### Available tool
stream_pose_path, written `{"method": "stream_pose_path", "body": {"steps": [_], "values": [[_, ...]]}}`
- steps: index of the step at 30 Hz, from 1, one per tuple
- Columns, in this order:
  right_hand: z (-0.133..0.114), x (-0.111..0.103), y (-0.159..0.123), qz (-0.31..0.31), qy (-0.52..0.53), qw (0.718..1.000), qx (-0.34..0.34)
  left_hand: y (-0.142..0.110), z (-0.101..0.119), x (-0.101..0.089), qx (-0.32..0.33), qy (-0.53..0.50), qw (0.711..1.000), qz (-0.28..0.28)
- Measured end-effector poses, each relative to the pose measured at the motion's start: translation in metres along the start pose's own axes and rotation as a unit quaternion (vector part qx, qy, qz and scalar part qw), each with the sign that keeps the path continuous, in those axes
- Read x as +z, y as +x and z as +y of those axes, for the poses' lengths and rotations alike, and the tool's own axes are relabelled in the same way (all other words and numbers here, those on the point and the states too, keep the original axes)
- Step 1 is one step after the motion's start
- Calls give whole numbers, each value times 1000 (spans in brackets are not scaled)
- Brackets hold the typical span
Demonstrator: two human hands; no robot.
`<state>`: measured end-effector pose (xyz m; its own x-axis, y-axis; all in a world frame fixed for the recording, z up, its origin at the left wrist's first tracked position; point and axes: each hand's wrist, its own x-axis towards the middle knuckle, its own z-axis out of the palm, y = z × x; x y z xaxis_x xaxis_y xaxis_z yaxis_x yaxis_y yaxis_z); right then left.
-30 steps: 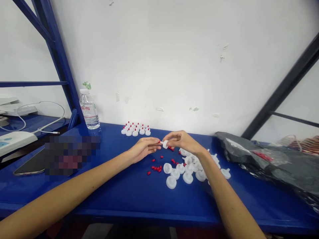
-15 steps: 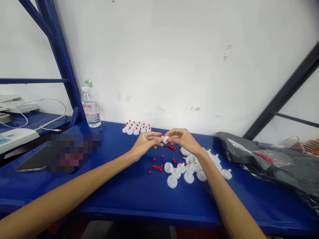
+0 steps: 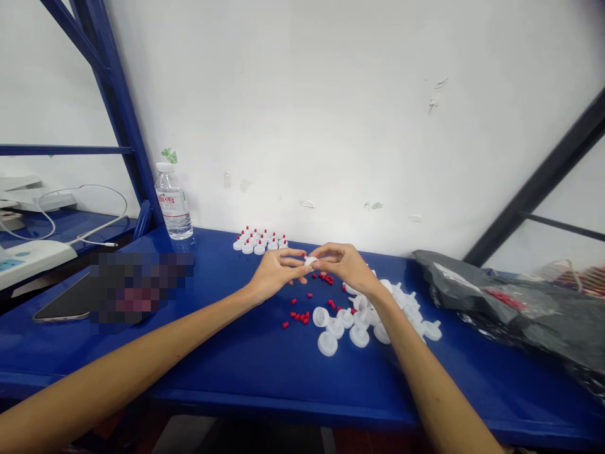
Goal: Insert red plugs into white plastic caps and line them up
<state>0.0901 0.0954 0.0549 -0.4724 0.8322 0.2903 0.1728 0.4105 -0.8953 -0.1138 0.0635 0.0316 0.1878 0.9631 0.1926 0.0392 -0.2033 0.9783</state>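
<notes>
Between both hands, above the table, is a white nozzle cap (image 3: 311,260) with a small red tip cap (image 3: 303,254) at its spout end. My left hand (image 3: 278,272) has thumb and fingers closed at the red tip and the white cap. From the other side, my right hand (image 3: 344,265) pinches the white cap by its wide base. Loose red tip caps (image 3: 300,316) lie scattered below the hands. A pile of white nozzle caps (image 3: 360,335) spreads beside and partly behind my right forearm. Several white caps with red tips (image 3: 259,246) stand upright in rows beyond my left hand.
All this lies on a blue table (image 3: 227,372) against a white wall. A water bottle (image 3: 173,205) stands at the back left, near a dark phone (image 3: 63,299) and a pixelated patch. A white power strip (image 3: 35,261) is far left; a dark plastic bag (image 3: 515,321) lies right.
The white cap has turned between my fingers, its wide base now tilted differently. Both hands stay in nearly the same place; the whole view has shifted slightly.
</notes>
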Motion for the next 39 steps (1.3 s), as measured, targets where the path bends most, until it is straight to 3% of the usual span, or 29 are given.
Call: {"method": "stream_pose_path", "body": {"steps": [7, 20, 29, 34, 39], "values": [[0, 0, 0, -22, 14, 1000, 8, -1, 3, -2, 12, 32, 999, -20], [-5, 1, -1, -32, -17, 999, -6, 1, -2, -2, -2, -5, 1000, -24], [1, 2, 3, 0, -109, 993, -53, 1, -2, -2, 9, 30, 999, -37], [7, 4, 3, -24, -134, 990, -40, 6, -10, -9, 66, 146, 987, -8], [12, 1, 3, 15, -193, 980, -54, 18, -29, -28, 139, 357, 923, 23]]}}
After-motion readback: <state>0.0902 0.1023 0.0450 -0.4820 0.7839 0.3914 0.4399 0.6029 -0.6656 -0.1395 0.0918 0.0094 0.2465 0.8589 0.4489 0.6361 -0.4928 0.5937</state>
